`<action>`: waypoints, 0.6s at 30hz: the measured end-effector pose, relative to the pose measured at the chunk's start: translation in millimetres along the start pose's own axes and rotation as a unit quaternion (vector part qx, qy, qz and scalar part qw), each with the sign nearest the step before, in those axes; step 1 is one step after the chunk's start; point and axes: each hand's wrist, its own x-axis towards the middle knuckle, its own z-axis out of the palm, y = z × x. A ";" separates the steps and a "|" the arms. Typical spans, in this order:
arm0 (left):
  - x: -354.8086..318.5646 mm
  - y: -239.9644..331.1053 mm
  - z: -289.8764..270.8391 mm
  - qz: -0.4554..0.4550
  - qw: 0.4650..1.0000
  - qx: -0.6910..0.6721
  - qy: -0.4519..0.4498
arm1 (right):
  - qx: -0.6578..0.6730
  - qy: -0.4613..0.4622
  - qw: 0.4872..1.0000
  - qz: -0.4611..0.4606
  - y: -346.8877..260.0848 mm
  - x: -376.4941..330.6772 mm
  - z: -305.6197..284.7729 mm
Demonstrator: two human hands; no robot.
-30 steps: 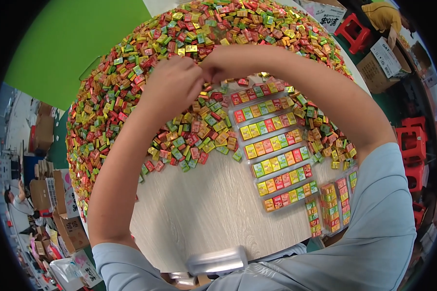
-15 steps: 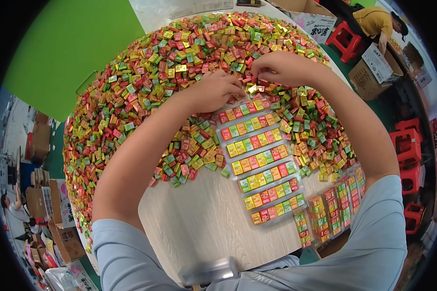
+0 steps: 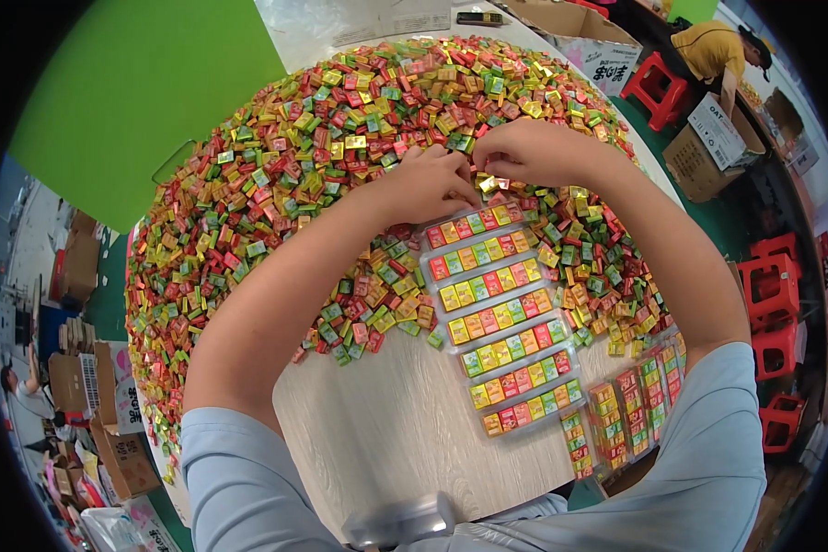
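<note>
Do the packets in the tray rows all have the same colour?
No, the tray rows mix red, yellow and green packets.

Pale wood-grain table [image 3: 386,432]: broad heap of small wrapped candies [image 3: 248,244] in red, yellow, green, orange; right of centre, column of clear trays [image 3: 504,333] holding candy rows.

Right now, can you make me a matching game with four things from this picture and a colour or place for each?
1. stools
2. wearer's sleeves
3. left hand
4. packed rows

A. pale blue
B. one behind another on the table
C. red
D. at the far end of the packed rows

Pairs: 1-C, 2-A, 3-D, 4-B
</note>
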 end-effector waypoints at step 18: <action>-56.4 -6.9 -20.2 0.077 0.994 0.082 -0.001 | -0.033 -0.018 0.999 0.036 -13.6 -11.1 -6.4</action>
